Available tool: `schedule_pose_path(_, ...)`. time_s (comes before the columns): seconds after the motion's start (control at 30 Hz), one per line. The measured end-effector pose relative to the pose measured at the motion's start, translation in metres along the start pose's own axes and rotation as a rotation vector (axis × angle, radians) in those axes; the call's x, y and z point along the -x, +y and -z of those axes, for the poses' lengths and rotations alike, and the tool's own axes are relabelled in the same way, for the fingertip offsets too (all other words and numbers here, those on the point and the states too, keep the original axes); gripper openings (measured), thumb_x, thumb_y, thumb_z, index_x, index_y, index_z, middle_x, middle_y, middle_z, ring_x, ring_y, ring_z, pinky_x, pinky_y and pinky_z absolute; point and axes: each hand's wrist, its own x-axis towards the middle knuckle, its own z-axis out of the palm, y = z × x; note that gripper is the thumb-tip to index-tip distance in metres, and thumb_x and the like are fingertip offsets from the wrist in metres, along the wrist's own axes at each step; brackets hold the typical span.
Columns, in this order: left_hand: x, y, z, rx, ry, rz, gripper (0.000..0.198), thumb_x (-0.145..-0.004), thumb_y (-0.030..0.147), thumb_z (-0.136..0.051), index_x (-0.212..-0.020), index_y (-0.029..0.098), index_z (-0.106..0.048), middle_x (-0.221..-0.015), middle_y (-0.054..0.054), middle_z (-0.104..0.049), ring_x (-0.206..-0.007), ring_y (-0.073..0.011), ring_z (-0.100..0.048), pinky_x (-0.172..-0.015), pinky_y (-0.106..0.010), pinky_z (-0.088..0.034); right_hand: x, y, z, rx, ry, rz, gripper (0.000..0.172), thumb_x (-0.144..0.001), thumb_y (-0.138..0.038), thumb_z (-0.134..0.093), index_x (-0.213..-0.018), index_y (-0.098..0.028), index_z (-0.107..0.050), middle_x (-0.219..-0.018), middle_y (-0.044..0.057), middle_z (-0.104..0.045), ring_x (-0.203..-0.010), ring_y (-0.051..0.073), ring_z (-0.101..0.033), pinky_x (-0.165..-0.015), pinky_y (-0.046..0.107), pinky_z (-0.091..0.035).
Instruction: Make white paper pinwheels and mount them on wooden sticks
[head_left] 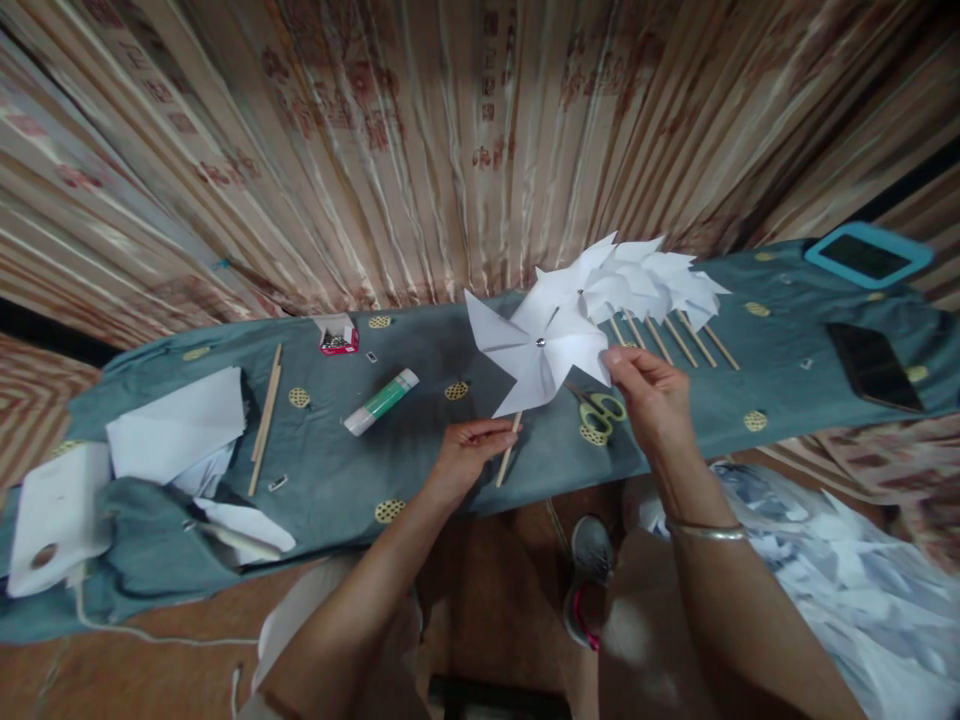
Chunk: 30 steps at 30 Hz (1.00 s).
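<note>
A white paper pinwheel [559,345] with a shiny pin at its centre is held up above the cloth-covered table. My left hand [469,455] pinches its wooden stick [508,455] below the blades. With thumb and fingers, my right hand [651,390] grips the tip of a blade at the pinwheel's right side. Behind it lie several finished white pinwheels [660,280] in an overlapping row, their sticks pointing toward me. Yellow-green scissors [600,408] rest on the cloth beside my right hand, their blades partly hidden by the held pinwheel.
On the left are a stack of white paper [184,420], loose wooden sticks [266,415], a white device [60,520] with a cord, a glue stick [382,402] and a red box of pins [339,338]. A phone [874,368] and blue-framed tablet [870,255] lie right. A bag of paper scraps [847,580] stands below.
</note>
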Motion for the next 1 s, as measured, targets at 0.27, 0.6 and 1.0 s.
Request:
schedule_pose_path(0.27,-0.001,0.000,0.001,0.008,0.056,-0.019,0.031,-0.050,0.037,-0.087,-0.074,0.019,-0.079,-0.081,-0.007,-0.077,-0.074,-0.0193,-0.067,-0.077,-0.032,-0.050,0.006,0.000,-0.006,0.049,-0.033,-0.045,0.020,-0.058,-0.037,-0.082,-0.064,-0.022,-0.070,-0.054,-0.004,-0.058,-0.049,0.009,-0.044,-0.048,0.025,-0.034)
schedule_pose_path(0.6,-0.004,-0.002,0.001,0.036,0.109,-0.034,0.030,-0.049,0.035,-0.087,-0.073,0.020,-0.079,-0.075,-0.004,-0.076,-0.069,-0.0155,-0.063,-0.071,-0.028,-0.049,0.019,-0.005,-0.016,0.009,-0.099,-0.168,0.026,-0.053,-0.039,-0.086,-0.060,-0.022,-0.068,-0.053,-0.004,-0.060,-0.046,0.008,-0.047,-0.046,0.023,-0.035)
schedule_pose_path(1.0,-0.004,0.000,0.001,0.053,0.131,-0.055,0.031,-0.048,0.038,-0.088,-0.073,0.021,-0.079,-0.076,-0.005,-0.076,-0.069,-0.0161,-0.064,-0.072,-0.029,-0.050,0.030,-0.001,-0.025,0.035,-0.198,-0.159,0.025,-0.058,-0.044,-0.085,-0.061,-0.024,-0.069,-0.060,-0.002,-0.065,-0.055,0.012,-0.054,-0.056,0.026,-0.043)
